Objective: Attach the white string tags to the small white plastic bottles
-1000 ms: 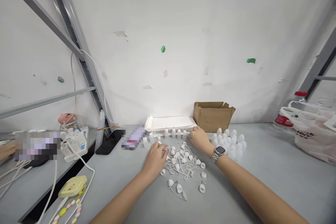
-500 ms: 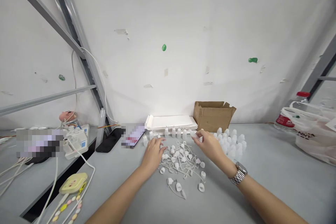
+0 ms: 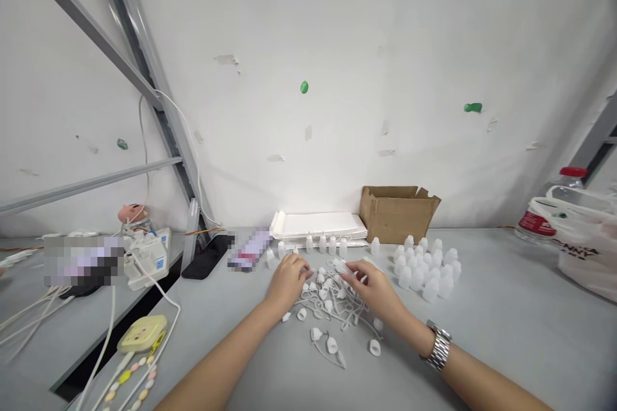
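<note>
My right hand (image 3: 373, 286), with a metal watch on its wrist, pinches a small translucent white bottle (image 3: 341, 266) that lies tilted over the heap. Beneath and between both hands spreads a heap of white caps with thin tails and loops (image 3: 332, 305). My left hand (image 3: 289, 282) hovers at the heap's left side, fingers curled and drawn together; whatever is at its fingertips is too small to make out. Behind the hands stands a row of capped small bottles (image 3: 322, 244). More translucent bottles (image 3: 427, 270) stand grouped to the right.
White flat packs (image 3: 318, 226) and an open cardboard box (image 3: 400, 215) stand by the wall. Phones (image 3: 207, 257), cables and a yellow device (image 3: 142, 334) lie left, near a dark gap in the table. At right are a plastic bag (image 3: 585, 237) and a red-capped bottle (image 3: 537, 225).
My right hand has moved left and nearer to me with the small bottle, from the back row to above the heap. My left hand has shifted slightly right, its fingers more curled.
</note>
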`<state>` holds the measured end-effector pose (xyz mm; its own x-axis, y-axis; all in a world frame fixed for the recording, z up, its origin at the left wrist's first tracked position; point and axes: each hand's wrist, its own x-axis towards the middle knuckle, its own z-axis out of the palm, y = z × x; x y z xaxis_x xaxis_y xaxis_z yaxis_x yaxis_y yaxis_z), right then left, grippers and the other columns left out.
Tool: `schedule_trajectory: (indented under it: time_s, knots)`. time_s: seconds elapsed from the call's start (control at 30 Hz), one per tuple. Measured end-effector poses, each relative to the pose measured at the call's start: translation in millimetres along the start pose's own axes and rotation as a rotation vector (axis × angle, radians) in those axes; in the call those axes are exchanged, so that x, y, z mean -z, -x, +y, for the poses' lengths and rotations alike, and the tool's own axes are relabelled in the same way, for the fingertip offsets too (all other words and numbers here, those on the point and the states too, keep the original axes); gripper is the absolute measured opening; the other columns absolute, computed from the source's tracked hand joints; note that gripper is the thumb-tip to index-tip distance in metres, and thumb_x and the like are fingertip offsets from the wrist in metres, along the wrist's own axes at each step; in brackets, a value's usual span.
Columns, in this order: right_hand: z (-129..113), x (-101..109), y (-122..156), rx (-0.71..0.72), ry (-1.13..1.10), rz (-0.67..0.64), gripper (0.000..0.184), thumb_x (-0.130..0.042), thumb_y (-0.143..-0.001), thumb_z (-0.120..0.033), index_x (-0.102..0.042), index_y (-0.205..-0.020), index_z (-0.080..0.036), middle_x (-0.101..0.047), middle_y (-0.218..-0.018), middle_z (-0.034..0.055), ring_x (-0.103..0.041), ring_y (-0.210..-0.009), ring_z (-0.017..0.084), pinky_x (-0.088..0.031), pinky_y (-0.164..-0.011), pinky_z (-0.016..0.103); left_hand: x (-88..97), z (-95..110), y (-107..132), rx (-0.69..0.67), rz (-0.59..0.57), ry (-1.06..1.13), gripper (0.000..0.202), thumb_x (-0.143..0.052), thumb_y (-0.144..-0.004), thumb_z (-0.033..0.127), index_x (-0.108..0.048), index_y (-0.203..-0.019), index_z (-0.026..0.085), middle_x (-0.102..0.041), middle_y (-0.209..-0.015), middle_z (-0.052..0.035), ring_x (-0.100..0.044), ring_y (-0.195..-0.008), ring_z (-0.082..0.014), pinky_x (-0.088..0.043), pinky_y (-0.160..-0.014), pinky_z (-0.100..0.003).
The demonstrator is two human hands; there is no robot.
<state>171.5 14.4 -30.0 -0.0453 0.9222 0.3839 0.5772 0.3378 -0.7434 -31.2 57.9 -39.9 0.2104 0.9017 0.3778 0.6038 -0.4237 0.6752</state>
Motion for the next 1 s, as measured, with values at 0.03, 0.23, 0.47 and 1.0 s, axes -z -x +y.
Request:
schedule_trajectory:
  time_s: [0.03, 0.23, 0.47, 1.0]
  knots:
    - [0, 0, 0, -0.001, -0.008, 0.006, 0.031, -0.05, -0.078, -0.045, -0.061, -0.085, -0.016, -0.063, -0.079, 0.0066, -0.055, -0.065, 0.018, -0.045, -0.061, 0.03, 0.4, 1, 1, 0.029, 0.021, 0.038, 0.006, -0.057, -0.071, 0.02, -0.061, -0.067, 0.02, -0.06, -0.079, -0.0034, -0.052, -0.087, -0.0221, -0.039, -0.082, -0.037]
    - [-8, 2, 4, -0.037, -0.061, -0.027, 0.03, -0.049, -0.079, -0.045, -0.058, -0.089, -0.017, -0.063, -0.078, 0.0049, -0.055, -0.065, 0.017, -0.045, -0.06, 0.029, 1.5, 9, 3, 0.202, 0.088, 0.369, 0.019, -0.056, -0.072, 0.035, -0.056, -0.074, 0.016, -0.067, -0.078, -0.0066, -0.063, -0.075, -0.0197, -0.047, -0.066, -0.031]
    - [-18, 0, 13, 0.018, -0.094, -0.116, 0.026, -0.048, -0.083, -0.039, -0.057, -0.095, -0.018, -0.063, -0.083, 0.0044, -0.055, -0.069, 0.017, -0.045, -0.061, 0.028, 9.3, 30, 8, 0.316, -0.009, 0.747, 0.024, -0.066, -0.065, 0.036, -0.056, -0.072, 0.015, -0.071, -0.086, -0.0106, -0.065, -0.084, -0.0226, -0.05, -0.067, -0.03]
    - [-26, 1, 20, 0.066, -0.137, -0.121, 0.025, -0.047, -0.085, -0.038, -0.058, -0.096, -0.019, -0.062, -0.08, 0.003, -0.052, -0.064, 0.015, -0.044, -0.06, 0.026, 10.8, 42, 14, 0.328, -0.103, 0.862, 0.031, -0.077, -0.052, 0.032, -0.058, -0.069, 0.015, -0.07, -0.073, -0.005, -0.065, -0.073, -0.0188, -0.048, -0.071, -0.03]
